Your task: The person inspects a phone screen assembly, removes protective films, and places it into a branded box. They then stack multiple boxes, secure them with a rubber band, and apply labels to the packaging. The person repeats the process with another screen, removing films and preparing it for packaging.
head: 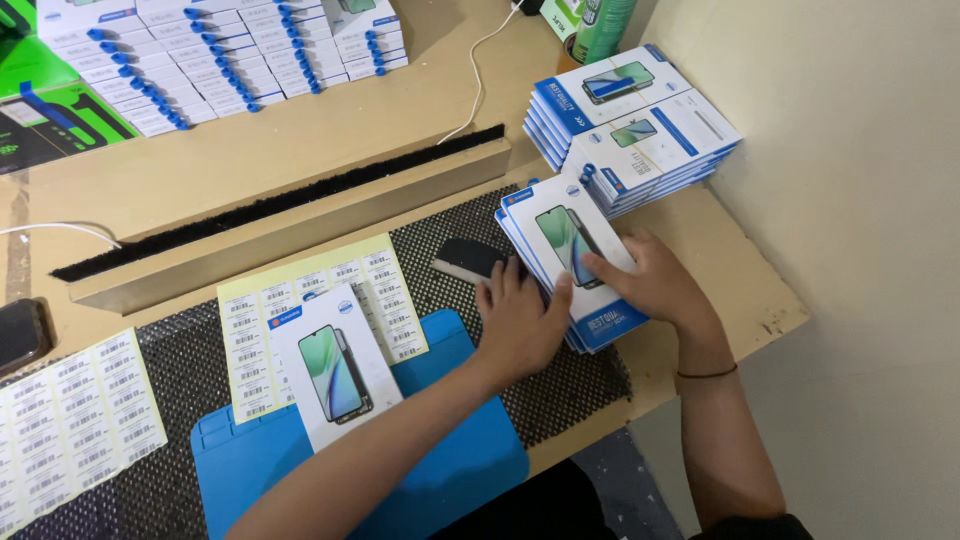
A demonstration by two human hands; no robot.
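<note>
Head view shows a small stack of flat white-and-blue boxes (pixel 572 268), each printed with a phone picture, lying near the right end of the surface (pixel 300 160) on a black mesh mat (pixel 440 250). The left hand (pixel 520 322) lies against the stack's near left side, fingers spread flat and thumb up against the edge. The right hand (pixel 655 282) rests on top from the right, fingers laid over the uppermost box and curled down its far side, so the stack sits squeezed between the two. Neither hand pinches a single box; both press the whole stack.

To handle this well, the person would probably do best to keep both palms square to the sides so the edges line up, and to press evenly, since the thin boxes look prone to fanning or sliding.

Just beyond the stack lies a small dark block with a pale edge (pixel 468 260). Behind it, on the bare surface, a taller pile of like boxes (pixel 630 125) leans slightly askew. To the left, a single box (pixel 335 370) rests on a yellow sheet of barcode labels (pixel 385 285), which overlaps a blue mat (pixel 450 460). More label sheets (pixel 70 420) lie at the far left. A long wooden rail with a black brush strip (pixel 280 205) crosses the surface, and rows of white boxes (pixel 230 55) stand at the back.
</note>
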